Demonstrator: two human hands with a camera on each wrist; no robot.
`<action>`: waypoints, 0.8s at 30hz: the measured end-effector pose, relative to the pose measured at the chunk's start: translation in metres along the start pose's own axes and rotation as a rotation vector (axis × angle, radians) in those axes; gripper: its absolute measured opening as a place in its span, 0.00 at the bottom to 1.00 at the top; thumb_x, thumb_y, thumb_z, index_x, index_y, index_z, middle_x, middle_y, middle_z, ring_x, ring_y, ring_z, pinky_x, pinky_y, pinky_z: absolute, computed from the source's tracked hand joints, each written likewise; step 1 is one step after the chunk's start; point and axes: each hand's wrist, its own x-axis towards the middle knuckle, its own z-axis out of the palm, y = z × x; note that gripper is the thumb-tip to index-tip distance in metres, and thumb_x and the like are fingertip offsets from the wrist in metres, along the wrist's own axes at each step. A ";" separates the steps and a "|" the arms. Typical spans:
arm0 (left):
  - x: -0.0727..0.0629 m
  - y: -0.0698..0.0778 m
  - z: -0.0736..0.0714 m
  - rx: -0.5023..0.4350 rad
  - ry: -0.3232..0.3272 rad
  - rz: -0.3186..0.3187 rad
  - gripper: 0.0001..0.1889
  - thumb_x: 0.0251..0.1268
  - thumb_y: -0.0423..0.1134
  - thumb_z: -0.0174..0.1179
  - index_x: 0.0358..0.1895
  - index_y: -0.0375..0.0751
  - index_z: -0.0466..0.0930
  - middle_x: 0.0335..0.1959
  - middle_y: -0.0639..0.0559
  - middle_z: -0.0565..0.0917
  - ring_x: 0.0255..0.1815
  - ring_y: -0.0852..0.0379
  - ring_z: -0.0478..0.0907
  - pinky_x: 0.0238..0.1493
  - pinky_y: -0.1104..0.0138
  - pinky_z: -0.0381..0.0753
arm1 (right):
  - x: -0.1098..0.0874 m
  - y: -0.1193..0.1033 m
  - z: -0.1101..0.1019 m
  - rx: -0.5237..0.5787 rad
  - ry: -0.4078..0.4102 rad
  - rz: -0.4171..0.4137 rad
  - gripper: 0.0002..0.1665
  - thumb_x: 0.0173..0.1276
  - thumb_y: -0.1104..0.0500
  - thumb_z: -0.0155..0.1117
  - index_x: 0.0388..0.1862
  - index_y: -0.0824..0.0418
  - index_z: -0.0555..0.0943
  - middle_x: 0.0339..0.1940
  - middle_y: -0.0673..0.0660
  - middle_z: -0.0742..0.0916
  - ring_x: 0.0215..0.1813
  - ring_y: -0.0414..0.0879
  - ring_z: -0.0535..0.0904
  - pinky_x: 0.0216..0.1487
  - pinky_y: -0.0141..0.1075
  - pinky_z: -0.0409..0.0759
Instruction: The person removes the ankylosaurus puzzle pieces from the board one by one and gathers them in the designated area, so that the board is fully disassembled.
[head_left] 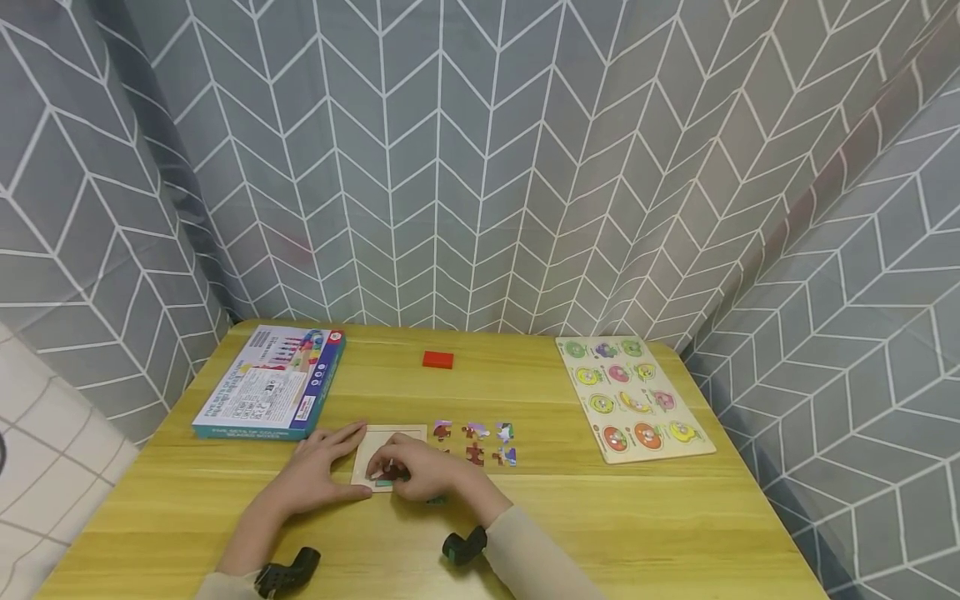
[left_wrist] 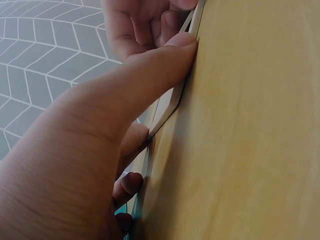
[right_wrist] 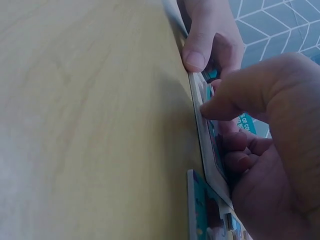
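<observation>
A small pale wooden puzzle tray lies flat on the table. My left hand holds it at its left side, the thumb on the near edge and the index finger at the far corner. Over the tray, my right hand pinches a puzzle piece with teal on it, low against the tray's inside; the fingers partly cover it. Loose jigsaw pieces lie in rows just right of the tray. Another teal piece sits beside the tray's near right corner in the right wrist view, mostly hidden by my right hand in the head view.
A boxed set lies at the back left, close to my left hand. A red block is near the table's far edge. At the right lies a wooden board with fruit pictures. Patterned curtains hang behind the wooden table.
</observation>
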 end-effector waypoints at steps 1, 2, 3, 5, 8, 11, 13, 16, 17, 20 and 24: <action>0.000 0.000 0.000 -0.001 0.000 0.000 0.57 0.51 0.72 0.76 0.80 0.42 0.70 0.80 0.47 0.71 0.60 0.50 0.69 0.58 0.48 0.67 | 0.000 0.000 0.000 0.002 0.001 -0.003 0.25 0.64 0.72 0.63 0.58 0.55 0.85 0.50 0.48 0.79 0.47 0.32 0.73 0.53 0.22 0.74; 0.000 0.000 0.000 -0.001 -0.001 0.000 0.57 0.51 0.72 0.76 0.80 0.42 0.70 0.80 0.47 0.71 0.61 0.50 0.69 0.58 0.47 0.67 | 0.000 0.000 -0.001 0.004 0.001 -0.005 0.25 0.64 0.71 0.64 0.58 0.55 0.85 0.50 0.48 0.79 0.47 0.31 0.73 0.53 0.23 0.74; 0.000 0.000 0.000 -0.001 -0.001 0.000 0.57 0.51 0.72 0.75 0.80 0.42 0.70 0.80 0.47 0.71 0.61 0.50 0.69 0.59 0.46 0.67 | -0.001 0.000 -0.001 0.013 0.000 -0.006 0.25 0.64 0.71 0.65 0.58 0.55 0.85 0.50 0.48 0.79 0.47 0.31 0.73 0.53 0.23 0.74; 0.000 0.000 0.000 -0.002 -0.002 0.000 0.57 0.51 0.72 0.75 0.80 0.42 0.70 0.80 0.46 0.71 0.61 0.49 0.69 0.60 0.45 0.68 | -0.001 0.000 -0.002 0.016 0.002 -0.010 0.24 0.65 0.70 0.66 0.59 0.55 0.85 0.50 0.48 0.80 0.47 0.31 0.73 0.53 0.23 0.74; 0.000 0.000 0.000 -0.002 -0.003 -0.002 0.57 0.51 0.73 0.74 0.80 0.43 0.70 0.80 0.46 0.71 0.62 0.49 0.69 0.61 0.43 0.68 | -0.002 0.000 -0.002 0.021 0.014 -0.013 0.22 0.66 0.69 0.67 0.58 0.55 0.85 0.50 0.48 0.81 0.47 0.31 0.73 0.53 0.23 0.75; 0.000 0.000 0.001 -0.004 -0.005 -0.005 0.57 0.51 0.73 0.74 0.80 0.43 0.69 0.81 0.47 0.71 0.62 0.49 0.69 0.62 0.43 0.68 | -0.002 0.002 0.000 0.022 0.040 -0.014 0.22 0.66 0.69 0.68 0.58 0.54 0.86 0.49 0.47 0.82 0.46 0.31 0.74 0.52 0.23 0.75; 0.000 0.000 0.001 -0.006 -0.004 -0.006 0.57 0.51 0.73 0.75 0.80 0.43 0.69 0.81 0.47 0.71 0.61 0.50 0.69 0.61 0.44 0.68 | -0.001 0.004 0.003 0.014 0.063 -0.011 0.22 0.66 0.67 0.69 0.58 0.53 0.86 0.48 0.46 0.82 0.45 0.31 0.73 0.50 0.22 0.75; 0.000 0.000 0.000 -0.006 -0.001 -0.003 0.56 0.51 0.72 0.75 0.80 0.43 0.70 0.81 0.47 0.71 0.61 0.50 0.69 0.60 0.46 0.68 | -0.001 0.008 0.005 0.007 0.095 -0.009 0.23 0.65 0.66 0.70 0.59 0.54 0.87 0.44 0.45 0.82 0.42 0.32 0.72 0.46 0.22 0.73; 0.000 0.001 0.000 -0.007 0.000 -0.002 0.56 0.51 0.72 0.75 0.80 0.43 0.70 0.81 0.47 0.71 0.61 0.50 0.69 0.59 0.46 0.67 | -0.001 0.010 0.006 0.009 0.103 -0.009 0.23 0.65 0.65 0.70 0.59 0.54 0.87 0.43 0.44 0.82 0.41 0.32 0.71 0.45 0.22 0.73; 0.000 0.001 0.000 -0.004 -0.001 -0.001 0.56 0.51 0.72 0.75 0.80 0.43 0.70 0.81 0.47 0.71 0.61 0.50 0.69 0.59 0.47 0.67 | -0.001 0.012 0.007 0.029 0.116 -0.015 0.22 0.65 0.65 0.71 0.59 0.55 0.87 0.41 0.44 0.81 0.40 0.32 0.71 0.43 0.22 0.73; -0.001 0.001 0.000 -0.008 -0.001 -0.004 0.57 0.51 0.73 0.74 0.80 0.43 0.70 0.81 0.47 0.71 0.62 0.50 0.69 0.60 0.46 0.67 | 0.000 0.012 0.006 0.041 0.117 -0.022 0.22 0.66 0.65 0.71 0.59 0.56 0.86 0.40 0.44 0.80 0.39 0.32 0.70 0.42 0.22 0.72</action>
